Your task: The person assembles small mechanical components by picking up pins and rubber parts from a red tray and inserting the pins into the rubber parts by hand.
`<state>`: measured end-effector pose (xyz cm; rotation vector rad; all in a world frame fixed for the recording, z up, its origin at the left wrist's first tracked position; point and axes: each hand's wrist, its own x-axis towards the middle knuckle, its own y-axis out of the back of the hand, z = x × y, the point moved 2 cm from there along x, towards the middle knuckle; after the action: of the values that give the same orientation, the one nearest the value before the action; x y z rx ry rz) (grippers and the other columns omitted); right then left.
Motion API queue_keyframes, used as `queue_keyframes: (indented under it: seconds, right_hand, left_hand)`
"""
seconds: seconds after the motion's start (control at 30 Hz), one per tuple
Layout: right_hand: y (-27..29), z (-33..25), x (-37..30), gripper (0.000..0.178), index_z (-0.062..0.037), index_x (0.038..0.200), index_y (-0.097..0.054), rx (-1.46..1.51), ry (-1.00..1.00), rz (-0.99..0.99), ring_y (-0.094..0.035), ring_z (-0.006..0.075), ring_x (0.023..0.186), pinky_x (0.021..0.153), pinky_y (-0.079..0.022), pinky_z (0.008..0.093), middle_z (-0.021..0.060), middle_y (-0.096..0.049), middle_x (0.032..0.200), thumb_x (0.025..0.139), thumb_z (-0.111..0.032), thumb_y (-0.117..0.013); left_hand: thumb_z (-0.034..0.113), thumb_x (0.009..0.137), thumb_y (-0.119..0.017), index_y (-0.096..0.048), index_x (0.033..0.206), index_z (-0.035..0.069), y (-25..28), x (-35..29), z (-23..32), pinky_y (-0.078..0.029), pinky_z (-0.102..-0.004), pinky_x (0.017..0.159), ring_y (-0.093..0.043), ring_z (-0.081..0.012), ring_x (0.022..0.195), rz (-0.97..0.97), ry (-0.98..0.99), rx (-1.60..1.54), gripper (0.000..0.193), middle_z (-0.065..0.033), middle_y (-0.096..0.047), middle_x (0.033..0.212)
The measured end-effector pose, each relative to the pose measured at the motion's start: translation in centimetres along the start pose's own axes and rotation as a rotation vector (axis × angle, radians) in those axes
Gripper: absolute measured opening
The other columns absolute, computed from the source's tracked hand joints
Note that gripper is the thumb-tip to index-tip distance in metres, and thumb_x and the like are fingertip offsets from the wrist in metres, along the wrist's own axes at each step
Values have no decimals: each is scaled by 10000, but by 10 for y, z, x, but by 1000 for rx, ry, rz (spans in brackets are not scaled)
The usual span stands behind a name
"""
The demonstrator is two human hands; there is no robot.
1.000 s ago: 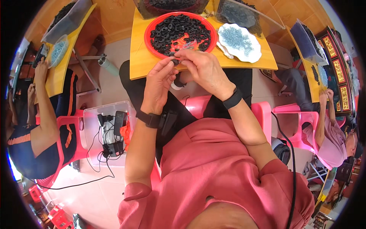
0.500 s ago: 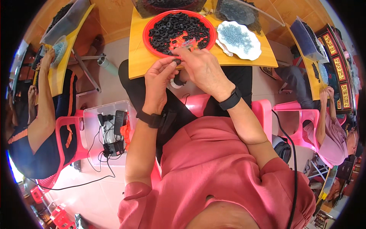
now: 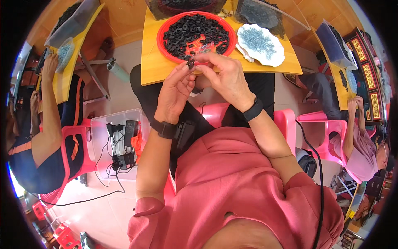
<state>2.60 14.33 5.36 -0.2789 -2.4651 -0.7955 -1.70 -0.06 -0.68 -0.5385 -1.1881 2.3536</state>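
Observation:
My left hand [image 3: 176, 89] pinches a small black plastic part [image 3: 190, 63] between thumb and fingertips, just over the near edge of the table. Close against it, my right hand [image 3: 227, 74] has its thumb and fingers bent together; whatever they hold is too small to make out. Just beyond both hands lies a round red tray [image 3: 159, 39] heaped with similar black parts [image 3: 186, 31]. Its red bottom shows at the near side, with a few small clear pieces on it. To the right, a white scalloped dish [image 3: 277, 59] carries many small pale-blue pieces [image 3: 258, 41].
Clear bins [image 3: 253, 18] of dark parts stand at the back of the yellow table [image 3: 151, 70]. A clear box [image 3: 99, 124] with chargers and cables sits on my left. Co-workers sit at tables on either side. A black cable [image 3: 317, 166] runs down my right side.
My left hand has turned and raised the black part into plainer view. My right hand has shifted slightly right and down, uncovering more of the tray's near side.

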Motion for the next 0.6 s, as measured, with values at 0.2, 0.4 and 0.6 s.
queue_keyframes:
  seconds: [0.2,0.4,0.6]
  right_hand:
    - [-2,-5,-1,157,-6,921,-628,-221,206,22,-619,326,732,655,-488,379,138,-651,780,789,-90,-628]
    - [-4,-5,-2,199,-2,969,-629,-31,31,12,-616,327,766,705,-485,379,144,-645,803,794,-97,-626]
    - [-4,-2,-2,210,-4,994,-625,-21,44,-58,-612,329,798,709,-488,371,167,-640,871,801,-88,-613]
  left_hand:
    - [128,903,-576,-557,1097,52,1,1,0,-477,-202,706,-587,-78,763,7,-16,33,210,-25,-642,951]
    - [124,906,-572,-558,1092,55,-1,1,0,-476,-205,706,-594,-81,761,-7,-23,38,199,-22,-637,931]
    - [130,908,-575,-561,1090,57,0,1,-4,-475,-208,694,-602,-83,762,-3,-15,72,196,-13,-635,886]
